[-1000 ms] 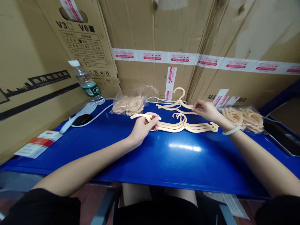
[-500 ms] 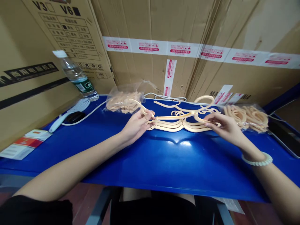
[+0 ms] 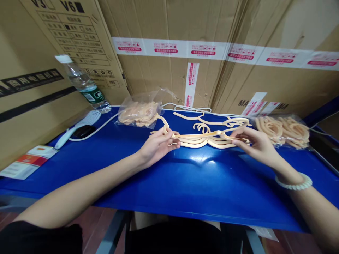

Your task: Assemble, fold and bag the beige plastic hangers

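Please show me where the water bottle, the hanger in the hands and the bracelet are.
water bottle (image 3: 92,94), head view, on its green label.
hanger (image 3: 197,135), head view, on its lifted middle bar.
bracelet (image 3: 292,186), head view, on the beads at the wrist.

A water bottle stands at the far left of the blue table, against taped cardboard boxes. A leaflet lies near the left edge. Two clear bags of beige parts lie towards the back.

Packing/storeroom setup: taped shipping cartons walling a blue desk, bagged plastic parts stacked on it.
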`<state>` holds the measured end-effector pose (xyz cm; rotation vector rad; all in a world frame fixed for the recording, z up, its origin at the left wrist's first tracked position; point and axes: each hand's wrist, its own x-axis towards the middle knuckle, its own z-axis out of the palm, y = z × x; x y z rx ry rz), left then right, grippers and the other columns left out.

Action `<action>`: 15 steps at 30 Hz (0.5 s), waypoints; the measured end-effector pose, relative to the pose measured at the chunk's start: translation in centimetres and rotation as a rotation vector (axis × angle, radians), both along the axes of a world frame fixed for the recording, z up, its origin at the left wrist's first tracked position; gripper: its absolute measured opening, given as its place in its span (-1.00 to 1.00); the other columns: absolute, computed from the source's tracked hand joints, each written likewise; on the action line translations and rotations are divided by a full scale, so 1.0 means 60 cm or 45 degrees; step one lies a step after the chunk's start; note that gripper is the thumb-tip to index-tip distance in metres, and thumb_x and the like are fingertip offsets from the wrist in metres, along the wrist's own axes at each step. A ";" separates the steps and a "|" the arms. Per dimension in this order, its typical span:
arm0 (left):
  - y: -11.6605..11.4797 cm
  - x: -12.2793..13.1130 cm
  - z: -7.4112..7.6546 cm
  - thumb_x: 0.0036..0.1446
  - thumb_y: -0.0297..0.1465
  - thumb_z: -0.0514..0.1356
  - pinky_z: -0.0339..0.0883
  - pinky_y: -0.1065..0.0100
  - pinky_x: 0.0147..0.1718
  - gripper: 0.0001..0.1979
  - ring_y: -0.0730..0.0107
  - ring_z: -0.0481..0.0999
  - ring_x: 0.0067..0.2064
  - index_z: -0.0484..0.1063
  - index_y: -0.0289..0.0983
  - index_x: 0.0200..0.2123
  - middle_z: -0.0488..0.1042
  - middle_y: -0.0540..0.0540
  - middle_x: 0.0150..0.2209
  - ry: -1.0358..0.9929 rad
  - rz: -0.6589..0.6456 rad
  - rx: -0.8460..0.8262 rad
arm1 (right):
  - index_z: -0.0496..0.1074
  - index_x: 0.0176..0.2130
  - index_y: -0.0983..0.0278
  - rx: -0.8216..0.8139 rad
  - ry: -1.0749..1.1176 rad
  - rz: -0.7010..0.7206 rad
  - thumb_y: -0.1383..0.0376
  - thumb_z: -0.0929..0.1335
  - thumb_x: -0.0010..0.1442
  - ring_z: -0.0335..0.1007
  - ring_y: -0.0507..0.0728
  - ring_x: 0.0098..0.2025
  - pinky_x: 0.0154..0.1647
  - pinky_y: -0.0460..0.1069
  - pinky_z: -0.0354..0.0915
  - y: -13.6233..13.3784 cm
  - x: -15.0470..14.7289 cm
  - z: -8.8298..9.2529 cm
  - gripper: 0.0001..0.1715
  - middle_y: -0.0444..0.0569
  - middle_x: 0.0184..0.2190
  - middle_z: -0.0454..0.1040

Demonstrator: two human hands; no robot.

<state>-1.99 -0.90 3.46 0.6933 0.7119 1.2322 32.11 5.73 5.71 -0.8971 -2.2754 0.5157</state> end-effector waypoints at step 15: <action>0.002 -0.001 -0.011 0.14 -0.61 0.24 0.39 0.45 -0.40 -0.83 0.48 0.50 -0.46 0.32 -0.33 -0.45 0.46 0.00 -0.47 0.134 0.221 0.087 | 0.47 -0.18 0.21 0.044 0.000 0.079 0.28 0.42 0.28 0.46 0.08 -0.30 -0.26 -0.06 0.38 -0.014 -0.014 -0.003 -0.92 -0.06 -0.27 0.53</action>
